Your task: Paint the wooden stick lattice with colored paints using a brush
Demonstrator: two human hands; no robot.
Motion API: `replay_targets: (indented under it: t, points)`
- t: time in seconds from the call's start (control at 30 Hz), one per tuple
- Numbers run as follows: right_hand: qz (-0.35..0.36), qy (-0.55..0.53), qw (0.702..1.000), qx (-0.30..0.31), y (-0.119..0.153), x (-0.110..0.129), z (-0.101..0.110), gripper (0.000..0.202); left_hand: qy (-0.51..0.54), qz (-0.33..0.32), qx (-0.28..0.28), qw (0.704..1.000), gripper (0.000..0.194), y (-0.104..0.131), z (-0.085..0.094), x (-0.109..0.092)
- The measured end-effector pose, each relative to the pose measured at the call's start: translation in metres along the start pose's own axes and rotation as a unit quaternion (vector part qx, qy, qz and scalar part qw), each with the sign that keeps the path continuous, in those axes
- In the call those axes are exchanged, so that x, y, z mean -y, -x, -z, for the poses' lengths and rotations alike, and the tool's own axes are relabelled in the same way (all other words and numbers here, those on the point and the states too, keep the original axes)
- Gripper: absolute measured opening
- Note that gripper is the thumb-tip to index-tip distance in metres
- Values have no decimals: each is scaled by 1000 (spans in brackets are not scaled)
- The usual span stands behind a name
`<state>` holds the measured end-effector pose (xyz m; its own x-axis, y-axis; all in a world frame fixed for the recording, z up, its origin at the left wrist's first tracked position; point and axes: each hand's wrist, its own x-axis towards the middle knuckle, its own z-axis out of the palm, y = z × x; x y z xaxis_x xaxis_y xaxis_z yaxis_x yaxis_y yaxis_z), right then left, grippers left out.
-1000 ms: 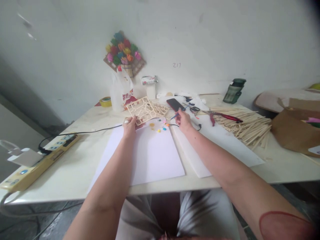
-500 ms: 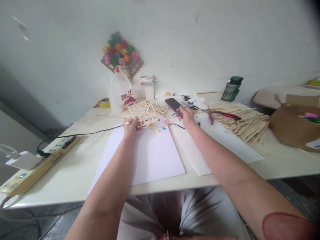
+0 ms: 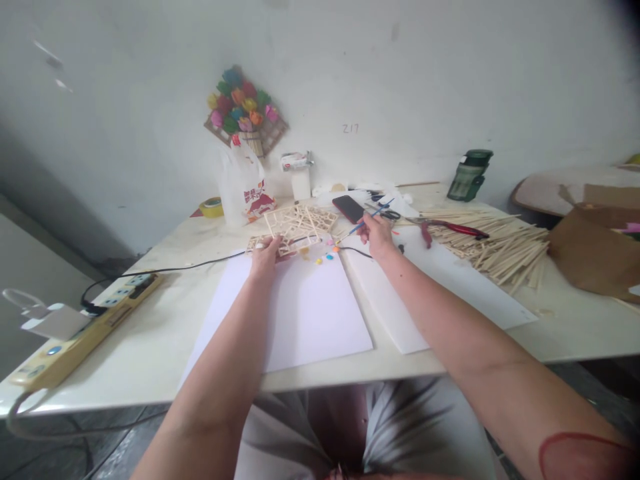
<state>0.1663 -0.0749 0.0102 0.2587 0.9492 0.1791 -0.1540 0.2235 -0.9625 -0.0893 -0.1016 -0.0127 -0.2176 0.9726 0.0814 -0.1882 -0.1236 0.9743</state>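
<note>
My left hand (image 3: 267,255) grips the near left edge of a wooden lattice frame (image 3: 290,227), which is tilted above the far end of a white sheet (image 3: 315,313). In my right hand (image 3: 376,235) is a thin blue paintbrush (image 3: 361,225), its tip pointing left toward small paint dabs. Among these dabs are an orange one (image 3: 336,249), a blue one (image 3: 329,257) and a yellow one (image 3: 319,262). A black phone (image 3: 348,209) lies just behind my right hand.
Wooden sticks (image 3: 500,250), red-handled pliers (image 3: 457,229) and a green bottle (image 3: 470,175) are at the right, near a brown paper bag (image 3: 590,250). A plastic bag (image 3: 243,180) stands behind the lattice. A yellow power strip (image 3: 90,333) lies left, its black cable crossing the table.
The view has shifted slightly. The lattice frame and my left hand have moved a little, and the brush tip has shifted slightly right of the pink dab.
</note>
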Motion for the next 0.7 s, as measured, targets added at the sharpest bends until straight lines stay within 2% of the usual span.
replay_targets:
  t: [0.23, 0.47, 0.7]
  points:
    - [-3, -38, 999, 11, 0, 0, -1, 32, 21, -3, -10, 1000, 30, 1, 2, -3]
    - [-10, -61, 997, 46, 7, -4, -9, 30, 55, -24, -67, 996, 25, -8, 10, -1]
    - [-23, -97, 993, 66, 10, -8, -13, 29, 48, -5, -61, 997, 28, -1, 5, -5]
